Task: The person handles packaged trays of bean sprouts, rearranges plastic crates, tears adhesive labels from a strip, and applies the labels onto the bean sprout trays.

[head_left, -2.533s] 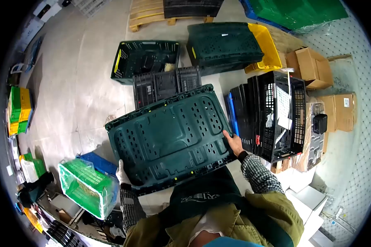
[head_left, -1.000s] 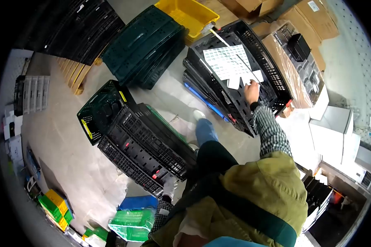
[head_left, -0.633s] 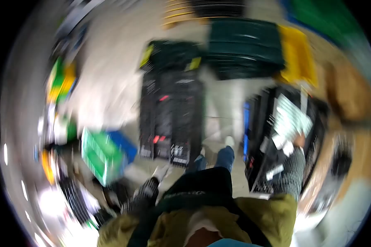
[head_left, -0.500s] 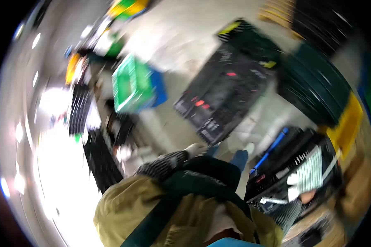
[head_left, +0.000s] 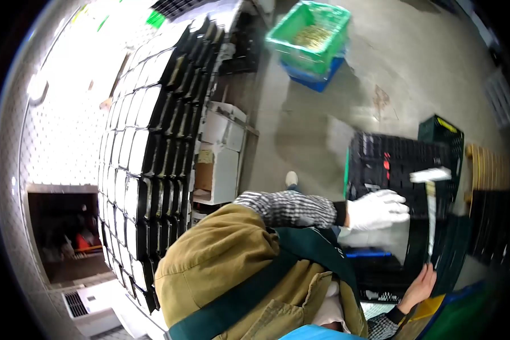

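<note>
My left hand, in a white glove, is stretched out over the black crates with its fingers extended and nothing visible in them. My bare right hand pinches the near end of a long white strip. The strip runs away from me over the crates to a blurred white piece at its far end, whose kind I cannot make out. Between my hands and body lies a black crate with a blue bar across it.
A green crate with yellowish contents stands on a blue crate on the floor. Rows of black trays line the left side, beside white boxes. A dark green crate and wooden pallet are at right.
My view has turned, bringing the black tray rows close on the left. My left hand has moved out over the crates. The white strip now stretches out from my right hand.
</note>
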Action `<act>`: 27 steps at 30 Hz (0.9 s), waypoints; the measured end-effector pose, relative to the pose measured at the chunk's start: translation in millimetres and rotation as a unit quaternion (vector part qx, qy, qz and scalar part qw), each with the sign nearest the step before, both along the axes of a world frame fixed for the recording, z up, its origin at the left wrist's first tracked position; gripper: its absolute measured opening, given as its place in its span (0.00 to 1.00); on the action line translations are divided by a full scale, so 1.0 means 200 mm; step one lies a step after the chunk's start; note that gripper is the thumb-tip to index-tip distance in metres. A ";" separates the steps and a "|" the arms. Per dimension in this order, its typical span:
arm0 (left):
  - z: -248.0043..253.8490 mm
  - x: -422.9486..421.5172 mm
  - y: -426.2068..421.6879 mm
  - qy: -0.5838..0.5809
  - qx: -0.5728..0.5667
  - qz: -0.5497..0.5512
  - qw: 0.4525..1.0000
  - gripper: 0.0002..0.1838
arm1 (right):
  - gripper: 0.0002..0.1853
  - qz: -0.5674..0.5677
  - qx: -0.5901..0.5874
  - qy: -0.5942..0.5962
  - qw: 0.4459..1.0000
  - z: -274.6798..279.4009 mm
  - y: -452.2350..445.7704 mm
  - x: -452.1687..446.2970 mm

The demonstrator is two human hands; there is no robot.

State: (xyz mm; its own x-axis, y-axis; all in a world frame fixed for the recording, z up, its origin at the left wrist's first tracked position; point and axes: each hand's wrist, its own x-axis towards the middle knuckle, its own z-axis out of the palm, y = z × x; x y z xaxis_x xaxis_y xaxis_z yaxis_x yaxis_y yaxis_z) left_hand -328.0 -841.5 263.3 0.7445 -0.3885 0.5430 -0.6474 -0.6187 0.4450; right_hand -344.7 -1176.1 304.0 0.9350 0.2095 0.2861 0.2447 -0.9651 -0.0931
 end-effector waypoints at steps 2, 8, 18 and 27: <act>0.07 -0.01 0.22 -0.034 0.048 0.053 0.997 0.33 | 0.09 0.165 -0.044 0.006 0.985 0.13 0.59 0.17; -0.29 -0.09 1.08 0.297 -0.095 -0.013 0.950 0.12 | 0.13 0.507 -0.087 0.158 0.843 0.12 1.99 0.47; -0.72 0.09 2.28 0.416 -0.731 0.306 0.447 0.24 | 0.18 0.417 0.145 0.586 0.680 -0.55 3.21 0.51; -1.14 0.15 2.89 0.475 -0.670 0.441 0.361 0.42 | 0.09 0.441 0.184 0.581 0.659 -1.50 3.89 0.90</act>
